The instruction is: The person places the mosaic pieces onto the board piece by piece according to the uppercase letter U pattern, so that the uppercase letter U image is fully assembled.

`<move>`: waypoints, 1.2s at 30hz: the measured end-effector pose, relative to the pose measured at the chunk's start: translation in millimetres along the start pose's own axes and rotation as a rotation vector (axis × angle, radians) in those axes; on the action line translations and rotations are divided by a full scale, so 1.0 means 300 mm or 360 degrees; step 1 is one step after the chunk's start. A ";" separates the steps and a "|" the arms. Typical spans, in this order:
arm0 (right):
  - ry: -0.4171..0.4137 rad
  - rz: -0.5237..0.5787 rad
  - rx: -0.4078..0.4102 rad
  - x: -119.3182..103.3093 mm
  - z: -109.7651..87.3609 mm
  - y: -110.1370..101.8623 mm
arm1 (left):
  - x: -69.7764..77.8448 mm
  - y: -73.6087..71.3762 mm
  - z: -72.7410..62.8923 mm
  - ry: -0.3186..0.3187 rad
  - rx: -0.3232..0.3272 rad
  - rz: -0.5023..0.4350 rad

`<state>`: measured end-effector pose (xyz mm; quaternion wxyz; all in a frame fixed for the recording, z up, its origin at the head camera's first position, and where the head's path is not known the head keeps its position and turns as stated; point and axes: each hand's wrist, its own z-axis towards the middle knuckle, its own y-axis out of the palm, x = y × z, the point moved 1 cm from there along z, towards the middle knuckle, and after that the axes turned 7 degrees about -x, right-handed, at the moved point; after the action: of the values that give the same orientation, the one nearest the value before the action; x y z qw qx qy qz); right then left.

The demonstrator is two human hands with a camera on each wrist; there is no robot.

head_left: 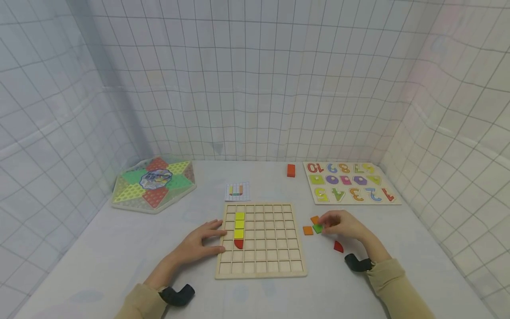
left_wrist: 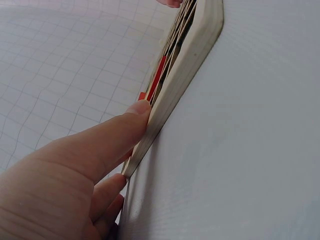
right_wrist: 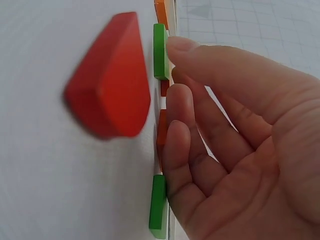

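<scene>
My left hand (head_left: pixel 197 243) rests at the left edge of a wooden grid board (head_left: pixel 260 270), thumb and fingers extended and touching its rim. Yellow square tiles (head_left: pixel 239 224) form a column on the board, above a red quarter-round tile (head_left: pixel 239 243). Right of the board, my right hand (head_left: pixel 341 225) has its thumb and forefinger at a green square tile (head_left: pixel 317 228), pinching it close over the table. Orange square tiles (head_left: pixel 308 230) lie around it. Another red quarter-round tile (right_wrist: pixel 117 80) lies near my right wrist, and a second green tile (right_wrist: pixel 157 205) shows below the fingers.
A small pattern card (head_left: pixel 237 191) lies behind the board. Farther back are a red block (head_left: pixel 291 170) and a number-and-shape puzzle (head_left: pixel 346 181) on the right. A colourful star-patterned hexagonal board (head_left: pixel 155 184) lies at the left, with gridded curtains around the table.
</scene>
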<state>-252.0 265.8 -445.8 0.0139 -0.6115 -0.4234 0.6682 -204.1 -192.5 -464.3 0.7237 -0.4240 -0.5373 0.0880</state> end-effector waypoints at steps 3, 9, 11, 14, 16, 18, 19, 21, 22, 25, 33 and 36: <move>0.0026 -0.0016 0.0009 -0.002 -0.001 0.001 | -0.001 0.001 0.000 -0.0003 -0.0003 -0.0001; 0.0082 -0.0055 0.0042 0.002 0.002 0.002 | -0.008 0.004 0.003 -0.0007 -0.0003 0.0004; 0.0095 -0.0078 0.0056 0.002 0.003 0.003 | -0.012 0.005 0.003 -0.0005 -0.0003 0.0005; 0.0113 -0.0100 0.0071 -0.001 0.004 0.004 | -0.014 0.005 0.003 0.0000 -0.0005 0.0008; 0.0124 -0.0108 0.0081 -0.005 0.004 0.006 | -0.014 0.004 0.003 0.0002 -0.0004 0.0004; 0.0132 -0.0106 0.0088 -0.007 0.005 0.007 | -0.012 0.003 0.003 0.0002 -0.0004 0.0004; 0.0134 -0.0108 0.0092 -0.008 0.005 0.008 | -0.011 0.002 0.003 -0.0002 -0.0004 0.0003; 0.0131 -0.0110 0.0096 -0.009 0.005 0.010 | -0.009 0.000 0.004 -0.0005 -0.0006 0.0002; 0.0130 -0.0114 0.0098 -0.009 0.006 0.011 | -0.008 0.000 0.004 -0.0008 -0.0008 0.0004; 0.0124 -0.0133 0.0104 -0.011 0.007 0.013 | -0.007 -0.001 0.004 -0.0011 -0.0011 0.0003; 0.0066 -0.0193 0.0095 -0.024 0.004 0.017 | -0.006 0.000 0.004 -0.0009 -0.0015 -0.0001; 0.0061 -0.0190 0.0092 -0.025 0.006 0.018 | -0.005 0.000 0.005 -0.0011 -0.0016 0.0005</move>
<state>-248.8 257.4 -442.9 0.0796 -0.5973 -0.4393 0.6663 -206.0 -192.6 -465.4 0.7196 -0.4282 -0.5395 0.0880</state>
